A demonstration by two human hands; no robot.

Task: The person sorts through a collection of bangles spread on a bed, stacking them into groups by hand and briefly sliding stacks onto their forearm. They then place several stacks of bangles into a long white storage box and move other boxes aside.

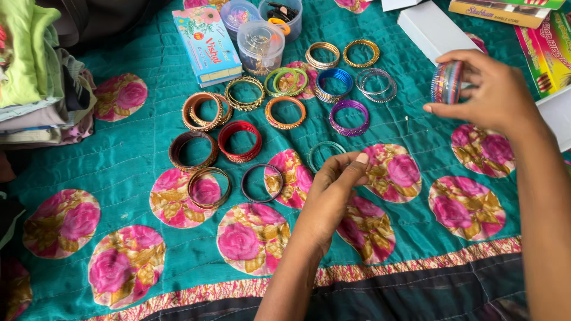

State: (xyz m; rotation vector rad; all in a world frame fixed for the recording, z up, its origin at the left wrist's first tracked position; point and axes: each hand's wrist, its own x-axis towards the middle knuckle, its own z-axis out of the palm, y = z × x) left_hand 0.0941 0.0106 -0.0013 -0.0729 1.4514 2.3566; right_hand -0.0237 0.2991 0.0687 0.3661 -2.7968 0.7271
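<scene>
The right hand [496, 92] is raised over the upper right of the teal quilt [125, 154], its fingers closed round a stack of multicoloured bangles [447, 82] held on edge, the open rings facing left and right. The left hand [333, 184] sits lower, near the middle, fingers curled together with the thumb pressed on top; whether anything thin lies inside that curl cannot be told. The quilt, patterned with pink rose circles, covers nearly the whole view, and a pile of folded clothes [35, 77] rests at its left edge. A light blue carton [207, 43] lies at the top beside clear plastic tubs [260, 44], and a white box [431, 27] lies just above the right hand. Between them, sets of bangles lie flat in loose rows: a red set [239, 141], a purple set [349, 116], a blue set [334, 84]. Smallest and closest to the left hand is a thin pale green bangle [324, 151], lying flat just beyond the fingertips, up and slightly left; the left hand is far nearer to it than the right.
</scene>
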